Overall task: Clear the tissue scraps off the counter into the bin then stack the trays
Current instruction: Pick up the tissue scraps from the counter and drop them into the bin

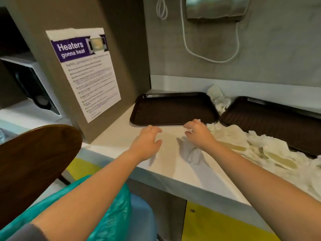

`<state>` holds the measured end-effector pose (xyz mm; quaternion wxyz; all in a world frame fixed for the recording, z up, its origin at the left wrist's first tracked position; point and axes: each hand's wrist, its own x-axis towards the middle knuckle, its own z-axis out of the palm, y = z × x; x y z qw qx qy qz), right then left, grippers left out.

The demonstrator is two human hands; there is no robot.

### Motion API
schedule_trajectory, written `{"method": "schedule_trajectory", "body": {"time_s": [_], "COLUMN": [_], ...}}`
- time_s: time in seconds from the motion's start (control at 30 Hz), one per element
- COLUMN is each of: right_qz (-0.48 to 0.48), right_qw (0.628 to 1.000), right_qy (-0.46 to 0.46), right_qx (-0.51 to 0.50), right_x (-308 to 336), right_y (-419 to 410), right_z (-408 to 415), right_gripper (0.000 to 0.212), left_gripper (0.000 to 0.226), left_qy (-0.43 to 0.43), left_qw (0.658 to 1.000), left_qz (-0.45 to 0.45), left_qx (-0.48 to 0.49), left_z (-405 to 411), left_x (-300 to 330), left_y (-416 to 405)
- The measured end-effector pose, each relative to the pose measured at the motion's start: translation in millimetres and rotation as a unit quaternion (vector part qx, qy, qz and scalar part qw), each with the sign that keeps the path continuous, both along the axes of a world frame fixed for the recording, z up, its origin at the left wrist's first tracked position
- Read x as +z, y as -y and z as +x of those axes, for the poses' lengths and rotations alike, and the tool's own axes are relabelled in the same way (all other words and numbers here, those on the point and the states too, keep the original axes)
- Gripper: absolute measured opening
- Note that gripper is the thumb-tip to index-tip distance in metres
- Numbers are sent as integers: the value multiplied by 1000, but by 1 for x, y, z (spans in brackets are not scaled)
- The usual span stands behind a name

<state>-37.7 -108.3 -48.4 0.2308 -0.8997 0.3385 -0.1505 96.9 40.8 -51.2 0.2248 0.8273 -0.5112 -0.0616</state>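
Two dark brown trays lie flat on the white counter: the left tray near the corner, the right tray beside it. White tissue scraps spread in a heap over the counter's right part and onto the right tray's front edge. More crumpled tissue sits between the trays at the back. My left hand hovers over the counter with fingers spread, holding nothing. My right hand reaches just before the left tray's front edge, fingers loosely curved at the heap's left end; a small white scrap shows under its fingers.
A bin lined with a teal bag stands below the counter's front edge, under my left arm. A brown round lid is at the left. A grey partition with a heater poster walls the counter's left side. A cord hangs on the back wall.
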Motion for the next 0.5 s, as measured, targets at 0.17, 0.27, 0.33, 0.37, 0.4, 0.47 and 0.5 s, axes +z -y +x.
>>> {"method": "schedule_trajectory", "body": {"time_s": [0.17,0.27,0.33,0.37,0.4,0.47,0.5], "right_qz": [-25,-40,-43,-45,-43,-49,-53], "right_qw": [999,998,997,997,996,993,990], "right_qy": [-31,-43,-52,-61,-74,-109,-131], "right_qx": [-25,-28,-27,-25,-23,-14,-11], "right_x": [-10,-14,-13,-13,-13,-13,-14], "right_y": [60,87,101,106,111,122,127], "right_z": [-10,-14,-15,-16,-16,-16,-16], "right_gripper": [31,34,35,35,36,36,35], "left_gripper": [39,38,37,36,36,37,39], "left_qy": [-6,-6,-8,-9,-10,-10,-7], "left_qw": [1000,999,998,998,998,998,998], "left_qz": [17,20,21,19,17,15,15], "left_qx": [-23,-42,-51,-54,-57,-62,-68], "left_z": [-9,-15,-18,-19,-20,-24,-27], "left_x": [-7,-12,-13,-14,-15,-17,-18], "left_y": [62,92,111,118,126,140,147]}}
